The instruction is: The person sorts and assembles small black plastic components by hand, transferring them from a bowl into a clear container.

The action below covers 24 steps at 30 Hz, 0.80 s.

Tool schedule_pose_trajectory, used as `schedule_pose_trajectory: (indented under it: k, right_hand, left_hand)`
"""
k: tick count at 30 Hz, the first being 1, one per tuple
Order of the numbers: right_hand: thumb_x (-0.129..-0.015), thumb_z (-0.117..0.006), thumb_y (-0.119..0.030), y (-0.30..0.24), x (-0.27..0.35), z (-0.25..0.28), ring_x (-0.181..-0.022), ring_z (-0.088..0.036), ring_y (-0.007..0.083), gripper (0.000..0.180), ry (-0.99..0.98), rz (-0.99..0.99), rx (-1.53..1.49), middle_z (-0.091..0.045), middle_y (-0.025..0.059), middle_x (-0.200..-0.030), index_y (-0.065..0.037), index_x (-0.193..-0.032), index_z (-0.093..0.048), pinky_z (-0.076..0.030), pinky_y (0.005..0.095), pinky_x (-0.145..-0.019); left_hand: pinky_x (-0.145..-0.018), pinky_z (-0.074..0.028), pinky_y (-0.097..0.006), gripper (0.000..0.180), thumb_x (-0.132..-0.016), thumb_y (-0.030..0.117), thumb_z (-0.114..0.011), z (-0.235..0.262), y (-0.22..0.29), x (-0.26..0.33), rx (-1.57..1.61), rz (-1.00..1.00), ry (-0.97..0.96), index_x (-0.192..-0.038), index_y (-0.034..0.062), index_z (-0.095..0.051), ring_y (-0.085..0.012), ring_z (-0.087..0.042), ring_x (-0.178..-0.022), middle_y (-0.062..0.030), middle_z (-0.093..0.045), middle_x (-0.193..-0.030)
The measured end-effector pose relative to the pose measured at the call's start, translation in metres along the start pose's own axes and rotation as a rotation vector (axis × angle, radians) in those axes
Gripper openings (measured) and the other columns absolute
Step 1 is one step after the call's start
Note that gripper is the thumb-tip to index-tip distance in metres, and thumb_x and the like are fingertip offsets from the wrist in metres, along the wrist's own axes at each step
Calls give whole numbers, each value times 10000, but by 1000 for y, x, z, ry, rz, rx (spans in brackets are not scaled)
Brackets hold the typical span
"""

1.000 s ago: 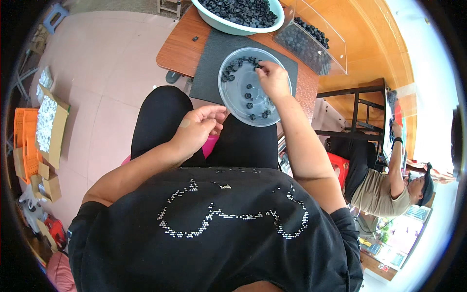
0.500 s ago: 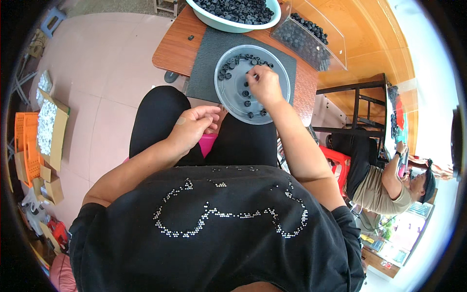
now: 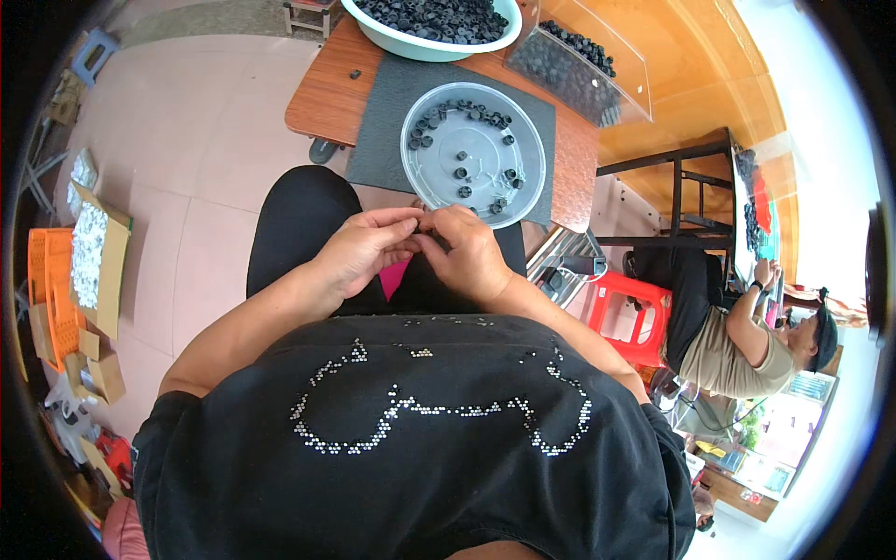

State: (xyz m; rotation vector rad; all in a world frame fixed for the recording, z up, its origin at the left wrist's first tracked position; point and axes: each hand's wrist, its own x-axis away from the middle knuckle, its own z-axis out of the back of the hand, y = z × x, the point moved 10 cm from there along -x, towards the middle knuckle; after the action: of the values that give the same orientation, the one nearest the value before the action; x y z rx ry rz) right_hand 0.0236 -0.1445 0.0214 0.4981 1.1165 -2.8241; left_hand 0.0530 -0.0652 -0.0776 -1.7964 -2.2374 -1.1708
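Note:
Above my lap, just off the near edge of the wooden table (image 3: 322,103), my two hands meet at the fingertips. My left hand (image 3: 357,250) is palm up with curled fingers and its thumb pressed in. My right hand (image 3: 467,259) pinches against it. Whatever lies between the fingertips is too small and hidden to make out. Right beyond the hands, a round translucent plastic tray (image 3: 485,149) rests on a dark grey mat (image 3: 373,140). Small black ring-like parts (image 3: 460,174) lie in it, several grouped along the far side, others scattered, with pale thin scraps near the right side.
A pale turquoise basin (image 3: 511,35) heaped with black parts stands at the far edge. Beside it is a clear box (image 3: 630,89) of similar parts. At right are a red stool (image 3: 607,322) and a seated person (image 3: 737,359); at left, cartons (image 3: 117,271) and an orange crate (image 3: 51,289).
My right hand has left the tray and come back toward me to meet my left hand. My left hand has shifted slightly right, its fingers now against the right hand's.

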Motion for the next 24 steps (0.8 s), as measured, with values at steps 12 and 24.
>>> schedule_pose_trajectory:
  k: [12,24]
  right_hand:
    - [-736,-610,-69,59,-57,-18,-892,-604,344,147,-136,19,272,-639,167,-873,-40,-865,-673,-504,417,-760]
    - [-767,-616,-66,87,-55,-11,-771,-605,371,59,-116,-106,360,-615,170,-802,-24,-795,-585,-490,441,-696]
  left_hand:
    - [-803,-482,-236,237,-897,62,-574,36,3,-9,1,-84,126,-1124,-6,-561,-124,-579,-873,-45,-601,-972]
    - [-783,-491,-230,199,-894,56,-577,37,-1,-15,98,-48,77,-1088,8,-568,-117,-592,-851,-49,-618,-949]
